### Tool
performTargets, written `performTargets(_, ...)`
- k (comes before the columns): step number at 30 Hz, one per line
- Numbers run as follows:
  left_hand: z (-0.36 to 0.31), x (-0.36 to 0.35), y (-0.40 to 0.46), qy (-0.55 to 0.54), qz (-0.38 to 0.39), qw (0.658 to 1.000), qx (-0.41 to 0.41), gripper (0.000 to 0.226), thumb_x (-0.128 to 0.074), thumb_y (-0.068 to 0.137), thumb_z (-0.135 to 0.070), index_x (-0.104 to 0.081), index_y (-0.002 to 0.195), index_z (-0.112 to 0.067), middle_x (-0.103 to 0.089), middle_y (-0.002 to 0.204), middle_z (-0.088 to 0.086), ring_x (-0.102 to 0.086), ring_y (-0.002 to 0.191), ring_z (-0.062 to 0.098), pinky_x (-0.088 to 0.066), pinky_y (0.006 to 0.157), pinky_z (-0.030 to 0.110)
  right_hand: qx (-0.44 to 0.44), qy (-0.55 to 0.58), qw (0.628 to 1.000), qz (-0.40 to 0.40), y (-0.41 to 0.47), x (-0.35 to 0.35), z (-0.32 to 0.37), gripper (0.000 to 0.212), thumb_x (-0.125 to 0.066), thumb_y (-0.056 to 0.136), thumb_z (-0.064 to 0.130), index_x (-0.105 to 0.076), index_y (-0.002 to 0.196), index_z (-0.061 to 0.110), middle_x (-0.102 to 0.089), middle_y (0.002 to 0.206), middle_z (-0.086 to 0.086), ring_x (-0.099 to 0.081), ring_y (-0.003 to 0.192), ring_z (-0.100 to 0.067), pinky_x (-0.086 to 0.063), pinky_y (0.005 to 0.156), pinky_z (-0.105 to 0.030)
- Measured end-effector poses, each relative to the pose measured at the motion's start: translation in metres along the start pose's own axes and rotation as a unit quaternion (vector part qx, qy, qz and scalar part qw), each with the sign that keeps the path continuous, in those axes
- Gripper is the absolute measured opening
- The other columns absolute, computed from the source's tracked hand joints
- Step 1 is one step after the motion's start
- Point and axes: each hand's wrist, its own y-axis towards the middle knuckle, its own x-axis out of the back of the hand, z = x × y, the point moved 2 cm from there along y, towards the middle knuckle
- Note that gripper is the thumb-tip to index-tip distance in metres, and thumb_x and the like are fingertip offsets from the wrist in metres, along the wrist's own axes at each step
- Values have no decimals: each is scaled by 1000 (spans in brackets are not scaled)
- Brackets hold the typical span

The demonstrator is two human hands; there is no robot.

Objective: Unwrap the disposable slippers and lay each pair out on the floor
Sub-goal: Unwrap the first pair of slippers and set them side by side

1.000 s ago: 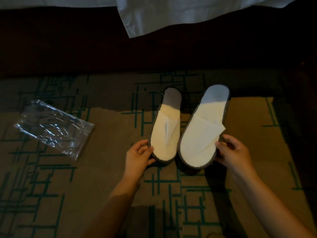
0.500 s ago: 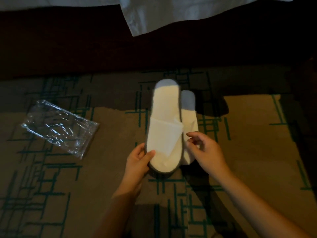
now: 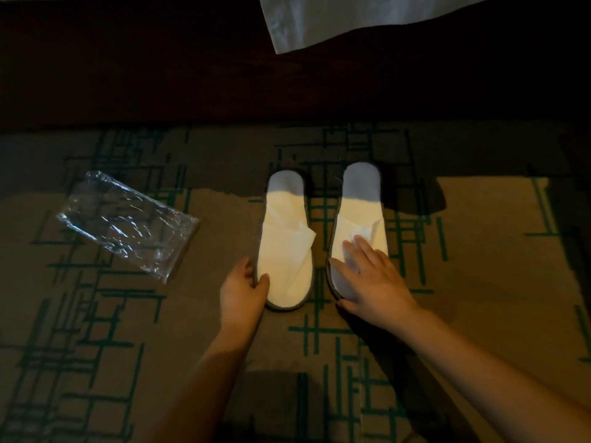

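Two white disposable slippers with grey edges lie flat and side by side on the patterned carpet, a narrow gap between them. My left hand (image 3: 244,290) pinches the near left edge of the left slipper (image 3: 284,247). Spread flat, my right hand (image 3: 371,276) presses on the near half of the right slipper (image 3: 359,209) and covers its toe strap. An empty clear plastic wrapper (image 3: 128,223) lies on the carpet to the left, apart from both hands.
A dark bed base (image 3: 192,75) runs across the far side, just beyond the slippers' far ends. A white sheet (image 3: 335,17) hangs over it at the top. Brown carpet with green lines (image 3: 479,266) extends right and towards me.
Half a second ago the slippers were overlapped, one raised in my hands. Now they lie apart and parallel on the carpet, and my right hand has flattened onto the right one.
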Motion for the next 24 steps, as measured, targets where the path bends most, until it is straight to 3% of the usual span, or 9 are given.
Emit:
performTargets(2, -5, 6, -8, 54, -51, 992, -101, 75, -67, 77, -36, -30, 141, -25, -38, 143, 4, -38, 130, 19, -38, 106, 41, 2, -2, 1000, -4, -1, 0, 0, 77, -55, 82, 52, -20, 146, 29, -1, 160, -7, 11, 146, -27, -10, 117, -49)
performTargets(3, -5, 6, -11, 84, -37, 985, -143, 84, -68, 74, -42, -22, 143, -32, -26, 149, 2, -27, 136, 18, -30, 110, 43, 1, -4, 1000, -11, -2, 1, 1, 79, -56, 81, 53, -19, 146, 30, 1, 160, -7, 12, 146, -27, -9, 117, -49)
performTargets(6, 4, 0, -18, 170, 83, 956, -223, 102, -65, 71, -53, 8, 142, -49, 15, 156, -13, 10, 142, 15, -8, 113, 43, -14, 3, 999, -42, -7, 3, -1, 88, -56, 76, 61, -11, 148, 34, 12, 159, -8, 20, 144, -28, -4, 117, -48)
performTargets(8, 12, -5, -18, 216, 151, 932, -249, 101, -62, 75, -52, 17, 138, -54, 31, 150, -16, 20, 140, 15, -4, 115, 43, -29, 13, 999, -36, -11, 3, -7, 94, -54, 75, 65, -3, 148, 35, 20, 158, -8, 28, 141, -27, 2, 115, -45)
performTargets(11, 15, -11, -16, 265, 159, 916, -258, 88, -56, 83, -48, 15, 135, -52, 30, 148, -10, 21, 140, 16, -7, 117, 43, -51, 44, 998, 11, -15, 1, -17, 93, -53, 76, 66, -2, 148, 35, 22, 157, -4, 27, 141, -26, -2, 116, -44)
performTargets(14, 10, -17, -16, 273, 135, 915, -266, 80, -53, 86, -46, 6, 141, -46, 14, 158, 1, 12, 145, 22, -4, 114, 37, -49, 61, 996, 39, -17, 1, -23, 91, -54, 77, 65, -6, 149, 34, 21, 158, -1, 23, 143, -24, -11, 117, -46)
performTargets(20, -10, -35, -16, 293, 139, 901, -288, 78, -55, 84, -46, -7, 145, -40, 5, 159, 7, 5, 146, 26, -2, 111, 35, -68, 60, 995, 32, -21, -1, -27, 91, -56, 76, 63, -9, 148, 36, 16, 159, 1, 20, 144, -22, -15, 116, -46)
performTargets(24, -14, -40, -15, 285, 140, 901, -294, 79, -54, 84, -47, -6, 146, -38, 6, 159, 7, 4, 146, 26, -6, 114, 36, -58, 56, 997, -10, -28, -4, -32, 79, -56, 79, 57, -17, 145, 39, 7, 160, 3, 15, 145, -23, -21, 114, -47)
